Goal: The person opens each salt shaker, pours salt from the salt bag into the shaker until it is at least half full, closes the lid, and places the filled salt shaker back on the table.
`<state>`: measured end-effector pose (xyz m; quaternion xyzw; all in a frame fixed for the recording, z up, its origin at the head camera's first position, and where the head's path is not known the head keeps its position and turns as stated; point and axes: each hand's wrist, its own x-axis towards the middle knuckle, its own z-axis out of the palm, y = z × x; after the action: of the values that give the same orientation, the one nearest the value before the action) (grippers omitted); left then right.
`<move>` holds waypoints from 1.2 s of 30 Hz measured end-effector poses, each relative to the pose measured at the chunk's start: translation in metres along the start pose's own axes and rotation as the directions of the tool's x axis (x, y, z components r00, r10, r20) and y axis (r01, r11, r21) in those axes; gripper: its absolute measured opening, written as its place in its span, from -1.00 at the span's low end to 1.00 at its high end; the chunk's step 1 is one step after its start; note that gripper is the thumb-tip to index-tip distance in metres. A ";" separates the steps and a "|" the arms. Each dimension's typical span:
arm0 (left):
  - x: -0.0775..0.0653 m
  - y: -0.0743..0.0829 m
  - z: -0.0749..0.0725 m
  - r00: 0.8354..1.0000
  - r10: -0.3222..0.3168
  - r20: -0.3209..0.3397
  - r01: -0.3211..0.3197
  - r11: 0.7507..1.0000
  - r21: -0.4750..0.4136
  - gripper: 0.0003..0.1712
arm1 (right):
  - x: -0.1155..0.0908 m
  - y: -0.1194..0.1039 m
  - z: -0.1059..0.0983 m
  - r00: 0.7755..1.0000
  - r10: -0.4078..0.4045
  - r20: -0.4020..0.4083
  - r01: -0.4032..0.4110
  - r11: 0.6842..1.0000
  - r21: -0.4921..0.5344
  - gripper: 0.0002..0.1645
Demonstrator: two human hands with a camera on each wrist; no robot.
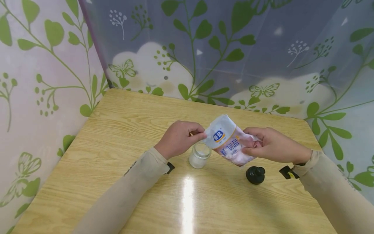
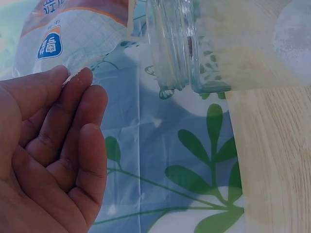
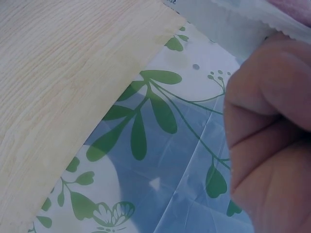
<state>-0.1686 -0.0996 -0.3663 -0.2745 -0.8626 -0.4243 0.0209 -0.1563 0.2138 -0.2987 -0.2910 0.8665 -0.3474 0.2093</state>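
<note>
A white and pink plastic bag of salt is held tilted above the table, its white end toward the left. My right hand grips the pink end, thumb in front. With thumb and forefinger, my left hand pinches the bag's left corner; white grains cling to a fingertip in the left wrist view. Just below that corner stands an open glass jar with white grains inside. In the right wrist view, the curled fingers lie against the bag, which is mostly out of frame.
A black lid with a knob lies on the wooden table, right of the jar and below my right hand. Patterned cloth walls with green leaves stand along the table's back and sides.
</note>
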 end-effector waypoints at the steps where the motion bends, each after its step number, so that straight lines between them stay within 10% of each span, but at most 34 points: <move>1: 0.000 0.000 0.000 1.000 -0.001 0.002 0.001 1.000 0.000 -0.87 | 0.000 0.000 0.000 1.000 0.003 0.002 -0.003 1.000 0.004 -0.70; 36: -0.002 -0.006 0.004 1.000 -0.015 -0.015 0.014 0.999 -0.040 -0.86 | 0.000 0.001 0.001 1.000 0.002 0.000 -0.002 0.999 -0.054 -0.78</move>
<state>-0.1692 -0.1000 -0.3736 -0.2654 -0.8558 -0.4436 0.0190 -0.1560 0.2132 -0.2999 -0.2953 0.8759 -0.3238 0.2017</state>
